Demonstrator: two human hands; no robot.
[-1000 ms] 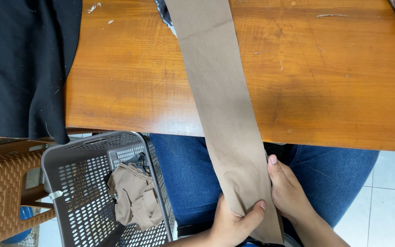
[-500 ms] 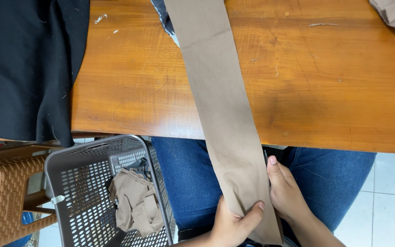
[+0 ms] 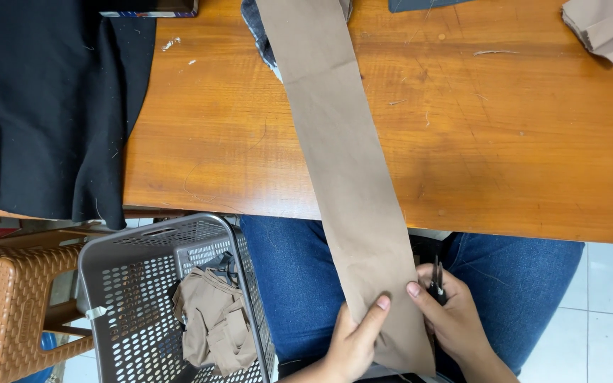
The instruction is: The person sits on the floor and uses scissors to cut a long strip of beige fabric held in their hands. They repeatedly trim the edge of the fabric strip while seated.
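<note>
holding: your left hand (image 3: 352, 340) pinches the near end of the long tan fabric strip (image 3: 345, 177), fingers closed on its edge, apparently to keep it flat.
right hand: your right hand (image 3: 452, 319) is curled round small dark scissors (image 3: 436, 280) beside the strip's right edge.
strip position: it runs from your lap across the wooden bench (image 3: 505, 142), so its weight is carried.
surroundings: grey perforated basket (image 3: 108, 284) with tan scraps at your left; black cloth (image 3: 44, 106) on the bench.

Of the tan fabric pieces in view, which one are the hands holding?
The long tan fabric strip running off the wooden table onto the lap, pinched by both hands; the bundle in the grey basket and the folded stack at the table's corner lie untouched.
</note>
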